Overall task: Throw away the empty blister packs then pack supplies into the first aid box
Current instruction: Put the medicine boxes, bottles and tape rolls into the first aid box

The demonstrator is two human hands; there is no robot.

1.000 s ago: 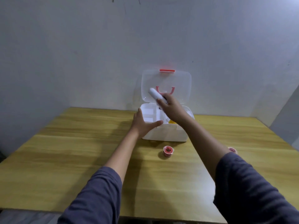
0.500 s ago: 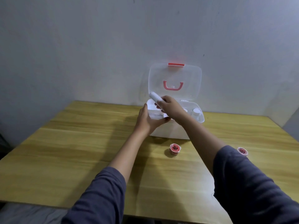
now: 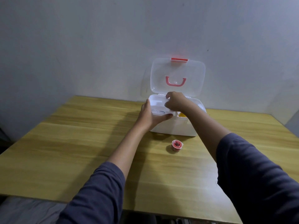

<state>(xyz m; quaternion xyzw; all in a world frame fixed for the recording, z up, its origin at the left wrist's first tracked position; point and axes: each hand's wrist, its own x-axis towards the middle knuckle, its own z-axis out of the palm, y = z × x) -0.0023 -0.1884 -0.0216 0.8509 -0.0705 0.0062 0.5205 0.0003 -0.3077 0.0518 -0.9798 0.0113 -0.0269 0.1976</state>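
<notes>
The white first aid box (image 3: 175, 128) stands at the back of the table, its clear lid (image 3: 191, 75) with a pink handle raised against the wall. My left hand (image 3: 149, 116) grips the box's left front corner, thumb along the front rim. My right hand (image 3: 175, 101) is down in the box's top tray, fingers curled around a white tube that is almost wholly hidden under them. A yellow item (image 3: 182, 115) shows inside the box beside my right wrist. A small red tape roll (image 3: 177, 145) sits on the table in front of the box.
The wooden table (image 3: 80, 151) reaches from the near edge to the grey wall (image 3: 80, 46) behind the box. My right sleeve (image 3: 258, 183) covers the table's right front part.
My right hand has come down from above the box into its tray with the white tube. My left hand has kept its hold on the box's left corner. The view has shifted left.
</notes>
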